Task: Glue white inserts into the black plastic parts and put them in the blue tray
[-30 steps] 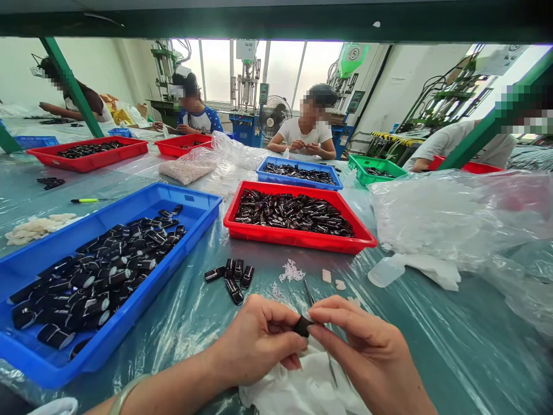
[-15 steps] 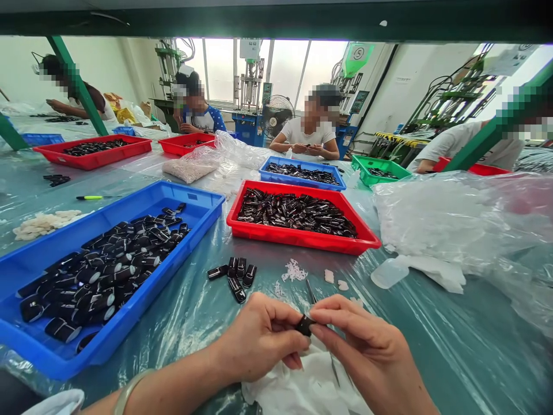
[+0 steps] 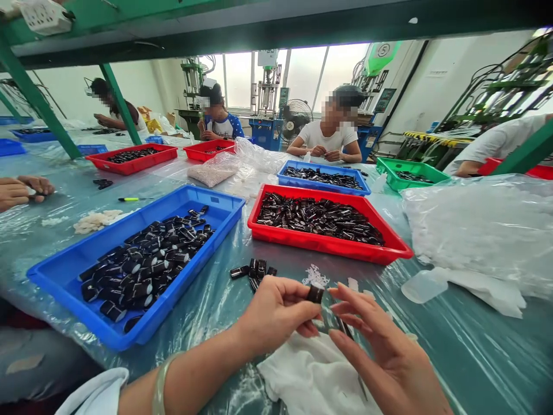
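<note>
My left hand (image 3: pixel 280 314) pinches a small black cap (image 3: pixel 315 294) with a pale end between thumb and forefinger. To its right is my right hand (image 3: pixel 380 340), its thumb and forefinger spread and apart from the cap. Thin metal tweezers (image 3: pixel 343 325) run under the right hand's fingers and seem tucked in them; part is hidden. Below both hands a white cloth (image 3: pixel 311 374) lies crumpled. Several loose black caps (image 3: pixel 239 272) lie just beyond my left hand, with small white scraps (image 3: pixel 316 275) beside them.
A blue tray (image 3: pixel 47 276) of black caps stands left, a red tray (image 3: pixel 324 253) of similar pieces ahead. Clear plastic bags (image 3: pixel 470 225) and a translucent scoop-like piece (image 3: pixel 425 286) lie right. A co-worker's hands (image 3: pixel 21 190) show at far left; other people sit opposite. A green shelf beam crosses overhead.
My right hand has come off the cap and its fingers have spread. The cap now stands more upright in my left hand. The view has swung left, showing a co-worker's hands.
</note>
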